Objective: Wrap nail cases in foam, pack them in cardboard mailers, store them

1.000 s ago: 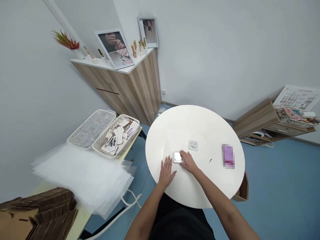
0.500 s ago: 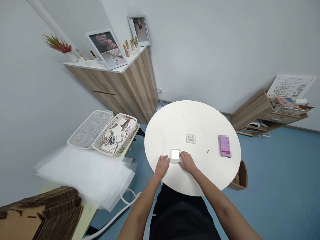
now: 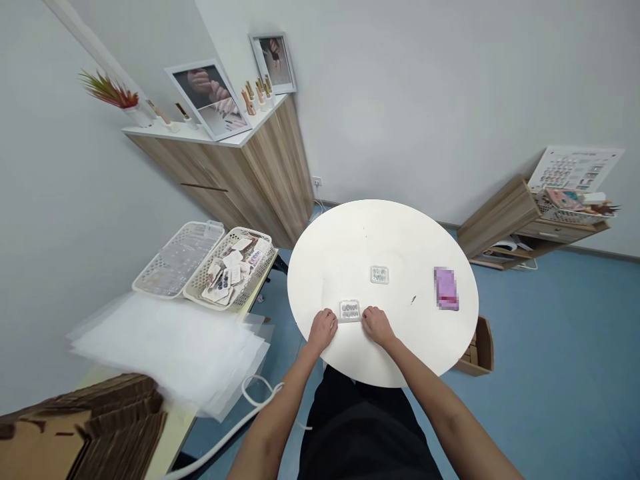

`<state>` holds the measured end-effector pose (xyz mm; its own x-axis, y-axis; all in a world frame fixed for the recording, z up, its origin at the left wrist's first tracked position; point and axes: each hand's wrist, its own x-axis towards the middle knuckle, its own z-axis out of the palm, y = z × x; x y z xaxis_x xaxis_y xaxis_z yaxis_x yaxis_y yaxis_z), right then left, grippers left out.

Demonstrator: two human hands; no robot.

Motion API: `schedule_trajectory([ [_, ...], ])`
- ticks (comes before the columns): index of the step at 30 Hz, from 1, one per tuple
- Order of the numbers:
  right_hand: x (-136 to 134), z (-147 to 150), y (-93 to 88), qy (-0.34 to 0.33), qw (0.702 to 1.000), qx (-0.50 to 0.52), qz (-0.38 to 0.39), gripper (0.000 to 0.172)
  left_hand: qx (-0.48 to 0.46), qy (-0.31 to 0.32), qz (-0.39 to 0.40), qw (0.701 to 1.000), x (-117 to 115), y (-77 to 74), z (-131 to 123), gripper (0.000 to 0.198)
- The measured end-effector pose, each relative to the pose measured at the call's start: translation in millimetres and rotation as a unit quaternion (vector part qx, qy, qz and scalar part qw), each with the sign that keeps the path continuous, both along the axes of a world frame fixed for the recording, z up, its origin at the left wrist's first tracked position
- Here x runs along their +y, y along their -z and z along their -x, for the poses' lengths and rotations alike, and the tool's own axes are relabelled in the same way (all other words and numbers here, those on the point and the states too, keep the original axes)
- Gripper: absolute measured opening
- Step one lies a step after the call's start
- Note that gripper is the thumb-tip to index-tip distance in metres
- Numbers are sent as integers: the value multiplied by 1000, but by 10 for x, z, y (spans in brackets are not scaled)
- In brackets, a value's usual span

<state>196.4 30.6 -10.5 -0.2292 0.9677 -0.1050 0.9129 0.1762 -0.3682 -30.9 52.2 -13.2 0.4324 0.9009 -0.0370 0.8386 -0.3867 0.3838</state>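
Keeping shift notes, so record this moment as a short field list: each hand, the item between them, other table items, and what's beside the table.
Left hand: on the table, fingertips at the case's left edge
Right hand: on the table, fingertips at the case's right edge
Between hands: small clear plastic case with dark items inside
Table: round white table
Also on table: second small clear case; blurred pink packet
Beside table: white plastic basket of paper cards; stack of clear plastic sheets

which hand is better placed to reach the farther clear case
Probably the right hand: it lies almost straight below the farther clear case, while the left hand sits further off, past the nearer case.
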Motion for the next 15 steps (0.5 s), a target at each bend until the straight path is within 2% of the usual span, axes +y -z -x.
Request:
schedule_trajectory([
  [5,219,28,-64,90,990,40,97,13,35,-106,19,994,84,28,-89,22],
  [8,344,46,-71,127,979,55,146,11,49,-147,-18,988,52,-2,-170,20],
  [10,391,52,-60,144,974,61,166,11,50,-89,-77,992,-8,-11,-230,27],
  [13,402,56,-44,145,973,65,168,11,56,98,-141,984,-103,41,-300,44],
  [15,375,62,-43,127,983,47,125,9,74,150,-149,975,-138,113,-311,52],
])
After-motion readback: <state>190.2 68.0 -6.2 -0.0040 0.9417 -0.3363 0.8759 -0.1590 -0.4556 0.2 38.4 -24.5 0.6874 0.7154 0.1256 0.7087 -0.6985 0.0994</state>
